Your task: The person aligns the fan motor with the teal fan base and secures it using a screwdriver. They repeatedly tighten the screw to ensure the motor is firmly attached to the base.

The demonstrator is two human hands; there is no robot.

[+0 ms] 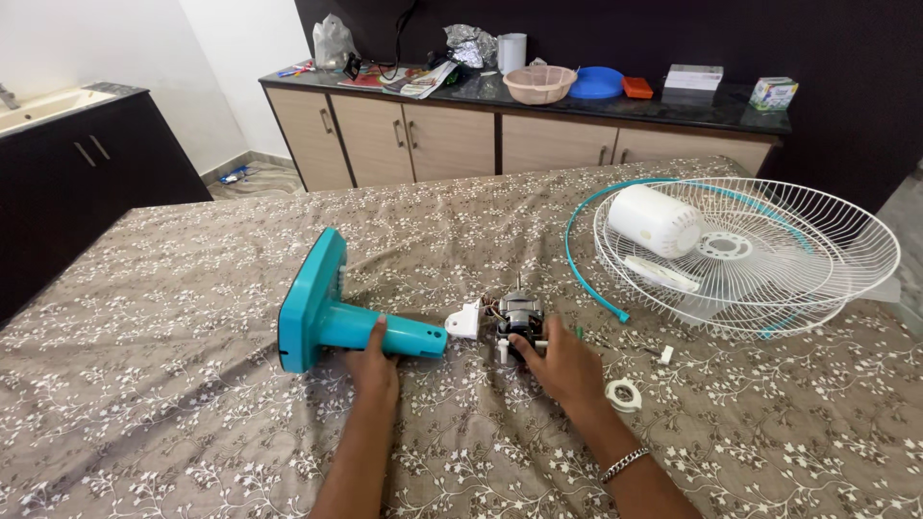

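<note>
1. Left hand point(373, 367): fingers curled around the neck of the teal fan stand point(332, 312), which lies on its side on the bed, its square base turned left and raised on edge. The grip looks closed and steadying.
2. Right hand point(562, 368): fingers bent down onto the fan motor point(520, 317), a small dark metal unit with its shaft pointing up and away, lying just right of the stand's open end. How tightly they close I cannot tell; a metal bracelet sits on this wrist.
3. White bracket point(464, 319): between stand neck and motor, touching the neck's end.
4. Step in hand, as judged: stand and motor lie apart, held in line with each other. The next move would call for steady alignment of the motor and bracket with the neck, and care with the short wires at the motor.
5. Loose parts: white ring point(623, 394) near the right wrist; small white piece point(666, 355) beyond it.
6. White wire fan guard point(745, 252), right side of the bed, carrying a white cylindrical motor cover point(655, 220); a teal rim band point(588, 279) curves along its left edge.
7. Counter point(673, 108) at the far wall, packages: flat white box point(694, 77), rectangular; small green-and-white carton point(773, 92) at the right end; orange container point(636, 87); blue dish point(596, 83); beige basket point(539, 84); crumpled clear plastic bag point(333, 42) at the left end. Print too small to make out.
</note>
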